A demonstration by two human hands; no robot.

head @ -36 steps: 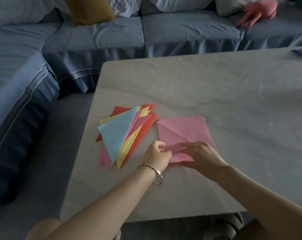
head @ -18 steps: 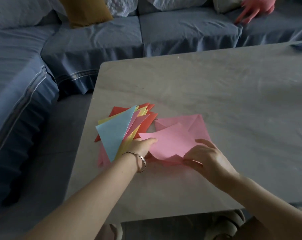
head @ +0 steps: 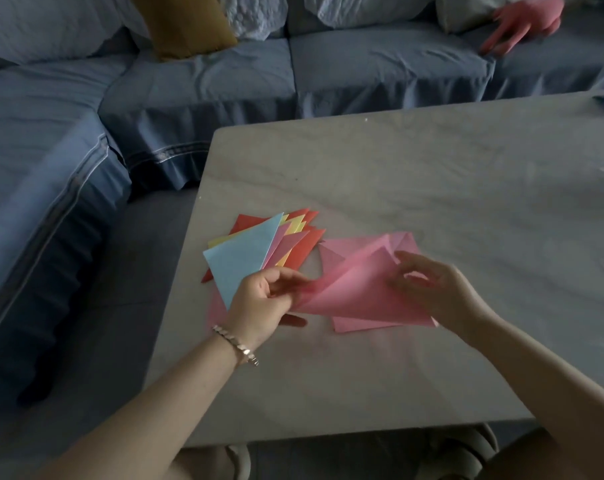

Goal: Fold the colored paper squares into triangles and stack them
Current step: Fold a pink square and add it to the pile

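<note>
Grey table, pink sheet between grips, left grip pinching its corner, right grip blurred, hold unclear

Your left hand now pinches the left corner of the pink sheet, lifting it off the pink squares where it lay flat a second ago. Your right hand has moved from the near edge to the far corner.

The paper sheet is pink. At its 9 o'clock, the triangles run light blue, pink, yellow, orange-red. The table is pale grey, marble-veined. At 11 o'clock, a mustard cushion lies on the blue sofa.
</note>
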